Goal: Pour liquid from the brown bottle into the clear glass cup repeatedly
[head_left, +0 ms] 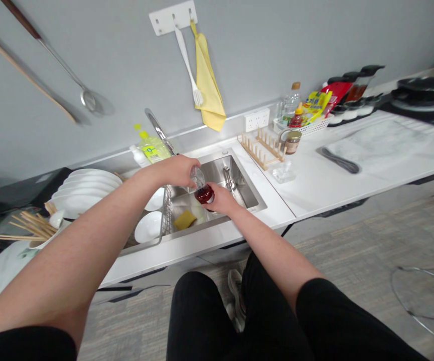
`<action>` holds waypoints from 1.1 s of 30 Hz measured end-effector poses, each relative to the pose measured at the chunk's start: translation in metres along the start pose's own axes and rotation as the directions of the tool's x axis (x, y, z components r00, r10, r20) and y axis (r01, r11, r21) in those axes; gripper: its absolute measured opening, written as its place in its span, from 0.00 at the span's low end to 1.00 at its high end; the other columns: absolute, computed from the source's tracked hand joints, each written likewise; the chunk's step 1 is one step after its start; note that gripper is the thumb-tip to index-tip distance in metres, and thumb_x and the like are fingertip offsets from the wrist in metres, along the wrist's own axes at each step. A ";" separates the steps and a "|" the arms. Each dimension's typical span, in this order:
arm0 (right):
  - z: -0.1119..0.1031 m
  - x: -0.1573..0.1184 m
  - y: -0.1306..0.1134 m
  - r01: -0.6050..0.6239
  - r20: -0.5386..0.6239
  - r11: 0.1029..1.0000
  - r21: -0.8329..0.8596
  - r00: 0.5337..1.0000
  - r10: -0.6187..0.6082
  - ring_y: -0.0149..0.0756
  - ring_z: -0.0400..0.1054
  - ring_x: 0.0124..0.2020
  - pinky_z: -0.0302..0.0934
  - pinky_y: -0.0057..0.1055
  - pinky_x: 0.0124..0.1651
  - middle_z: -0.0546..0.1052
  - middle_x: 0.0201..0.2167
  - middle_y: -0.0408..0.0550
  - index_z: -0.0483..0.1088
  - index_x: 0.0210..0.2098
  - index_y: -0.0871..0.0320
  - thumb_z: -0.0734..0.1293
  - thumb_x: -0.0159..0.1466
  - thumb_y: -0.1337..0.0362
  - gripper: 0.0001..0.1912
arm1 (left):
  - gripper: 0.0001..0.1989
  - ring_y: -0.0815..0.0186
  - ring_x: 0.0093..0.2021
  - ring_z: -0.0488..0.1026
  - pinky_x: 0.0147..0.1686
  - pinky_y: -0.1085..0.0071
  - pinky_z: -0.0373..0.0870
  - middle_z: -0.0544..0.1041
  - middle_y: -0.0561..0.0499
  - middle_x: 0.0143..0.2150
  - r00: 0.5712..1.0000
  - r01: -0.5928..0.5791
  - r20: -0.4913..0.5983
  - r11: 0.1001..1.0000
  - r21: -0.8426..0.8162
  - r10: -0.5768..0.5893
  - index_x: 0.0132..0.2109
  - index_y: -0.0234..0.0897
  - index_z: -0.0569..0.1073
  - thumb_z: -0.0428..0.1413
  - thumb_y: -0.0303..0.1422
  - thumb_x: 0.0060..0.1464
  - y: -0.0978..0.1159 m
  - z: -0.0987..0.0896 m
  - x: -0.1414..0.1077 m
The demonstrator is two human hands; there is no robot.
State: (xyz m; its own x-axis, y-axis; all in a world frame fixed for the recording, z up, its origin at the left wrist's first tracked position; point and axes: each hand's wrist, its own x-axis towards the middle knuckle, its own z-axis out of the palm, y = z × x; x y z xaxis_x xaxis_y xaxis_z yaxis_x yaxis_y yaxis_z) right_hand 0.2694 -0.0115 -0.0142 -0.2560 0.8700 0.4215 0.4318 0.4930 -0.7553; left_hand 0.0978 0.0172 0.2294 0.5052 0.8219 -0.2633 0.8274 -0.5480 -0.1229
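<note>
Over the sink [260,200], my left hand [181,169] is closed around a clear, see-through container [197,176]; whether it is glass or plastic I cannot tell. My right hand [222,199] grips a small jar with dark red contents [203,194] just below it. The clear container is tilted, its lower end at the top of the jar; whether they touch is hard to make out. Under the hands, a yellow sponge [184,219] lies in the sink's left part. A chrome faucet [160,131] rises behind my left forearm.
On the left, a dish rack [167,210] holds white bowls [149,227] and stacked plates [85,188]. Soap bottles [152,146] stand behind the sink. To the right are a wooden rack [264,148], a lidded jar [292,142] and a seasoning basket [310,126].
</note>
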 end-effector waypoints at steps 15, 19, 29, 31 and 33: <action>-0.001 0.001 -0.001 0.006 -0.009 1.000 0.007 1.000 -0.006 0.58 0.82 0.60 0.75 0.50 0.63 0.85 0.59 0.56 0.73 0.66 0.53 0.86 0.54 0.58 0.43 | 0.45 0.49 0.56 0.84 0.55 0.65 0.75 0.86 0.42 0.59 1.000 0.016 -0.007 1.000 -0.010 -0.016 0.72 0.40 0.75 0.70 0.51 0.50 -0.001 -0.001 -0.002; -0.001 0.001 -0.002 0.021 -0.022 1.000 0.022 1.000 -0.021 0.57 0.82 0.60 0.74 0.51 0.64 0.85 0.59 0.55 0.73 0.65 0.53 0.87 0.54 0.58 0.42 | 0.46 0.48 0.58 0.83 0.57 0.63 0.75 0.85 0.41 0.61 0.999 0.019 -0.037 0.998 -0.060 -0.021 0.73 0.40 0.75 0.70 0.52 0.50 -0.007 0.004 -0.005; -0.004 0.001 -0.005 0.016 -0.021 0.999 0.043 1.000 -0.015 0.57 0.82 0.60 0.74 0.52 0.65 0.85 0.60 0.55 0.73 0.66 0.52 0.88 0.53 0.59 0.45 | 0.42 0.48 0.52 0.84 0.58 0.55 0.78 0.87 0.44 0.52 0.959 -0.064 -0.267 0.838 -0.542 -0.100 0.62 0.39 0.80 0.78 0.48 0.41 -0.047 0.058 -0.015; -0.003 0.001 -0.003 0.020 -0.029 0.998 0.065 0.999 -0.019 0.57 0.81 0.61 0.74 0.52 0.66 0.84 0.61 0.56 0.73 0.67 0.53 0.88 0.53 0.59 0.45 | 0.42 0.49 0.53 0.84 0.59 0.53 0.79 0.86 0.44 0.53 0.946 -0.108 -0.295 0.732 -0.673 -0.131 0.62 0.38 0.79 0.79 0.48 0.41 -0.052 0.077 -0.019; -0.001 0.001 -0.002 0.027 -0.031 0.997 0.079 0.999 -0.025 0.57 0.81 0.62 0.72 0.53 0.68 0.83 0.63 0.57 0.73 0.68 0.54 0.88 0.53 0.59 0.46 | 0.43 0.49 0.54 0.84 0.61 0.51 0.79 0.86 0.42 0.54 0.933 -0.164 -0.323 0.612 -0.774 -0.158 0.61 0.38 0.77 0.80 0.47 0.41 -0.054 0.096 -0.023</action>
State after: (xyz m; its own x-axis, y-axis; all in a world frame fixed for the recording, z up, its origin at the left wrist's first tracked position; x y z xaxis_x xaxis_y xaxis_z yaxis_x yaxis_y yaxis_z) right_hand 0.2694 -0.0114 -0.0118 -0.2398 0.8575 0.4552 0.3552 0.5138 -0.7809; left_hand 0.0178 0.0124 0.1499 0.4195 0.9039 0.0834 0.6127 -0.3497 0.7087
